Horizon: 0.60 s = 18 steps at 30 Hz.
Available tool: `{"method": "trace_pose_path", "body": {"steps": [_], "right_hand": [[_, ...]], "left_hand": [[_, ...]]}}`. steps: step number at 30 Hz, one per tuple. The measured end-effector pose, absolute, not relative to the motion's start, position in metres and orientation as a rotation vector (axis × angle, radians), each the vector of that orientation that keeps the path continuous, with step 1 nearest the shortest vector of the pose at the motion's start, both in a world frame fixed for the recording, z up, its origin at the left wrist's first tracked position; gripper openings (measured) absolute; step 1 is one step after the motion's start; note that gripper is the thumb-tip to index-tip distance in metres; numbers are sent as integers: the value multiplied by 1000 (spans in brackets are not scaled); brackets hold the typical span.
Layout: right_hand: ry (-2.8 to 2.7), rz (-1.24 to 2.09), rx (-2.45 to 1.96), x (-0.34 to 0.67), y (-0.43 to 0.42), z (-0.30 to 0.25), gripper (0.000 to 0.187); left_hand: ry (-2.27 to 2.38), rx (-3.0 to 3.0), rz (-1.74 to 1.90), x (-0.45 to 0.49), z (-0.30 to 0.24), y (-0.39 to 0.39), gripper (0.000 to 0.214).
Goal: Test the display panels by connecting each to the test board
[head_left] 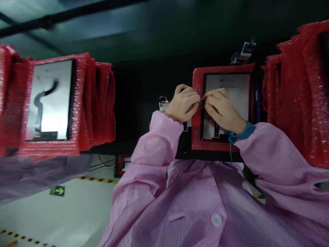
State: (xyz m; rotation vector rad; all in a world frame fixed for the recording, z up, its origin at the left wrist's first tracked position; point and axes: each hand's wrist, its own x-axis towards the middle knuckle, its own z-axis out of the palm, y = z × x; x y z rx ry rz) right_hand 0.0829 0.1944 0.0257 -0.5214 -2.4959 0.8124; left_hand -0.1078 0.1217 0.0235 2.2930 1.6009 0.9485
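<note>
A flat display panel (238, 80) lies back side up on a red bubble-wrap sleeve (197, 139) in front of me. My right hand (224, 111) is over the panel's left part, thumb and fingertips pinched on the dark end of a flex cable (202, 104) at the panel's left edge. My left hand (183, 104) is closed just left of it, its fingertips meeting the right ones. What the left fingers grip, if anything, is hidden. A small circuit board (163, 104) with thin wires shows partly behind my left wrist.
Stacked red bubble-wrap sleeves (99, 103) stand at the left, with another panel (52, 92) on top. More red sleeves (295, 89) are piled at the right. A metal fixture (245, 51) and a blue pen-like object (258, 101) are near the panel. Another person's sleeve (38, 173) reaches in at left.
</note>
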Motion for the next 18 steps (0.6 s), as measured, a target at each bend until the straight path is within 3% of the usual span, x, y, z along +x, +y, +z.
{"method": "trace_pose_path", "body": {"steps": [18], "right_hand": [[-2545, 859, -543, 83, 196, 20, 28]], "left_hand": [[1619, 2240, 875, -110, 20, 122, 28]]}}
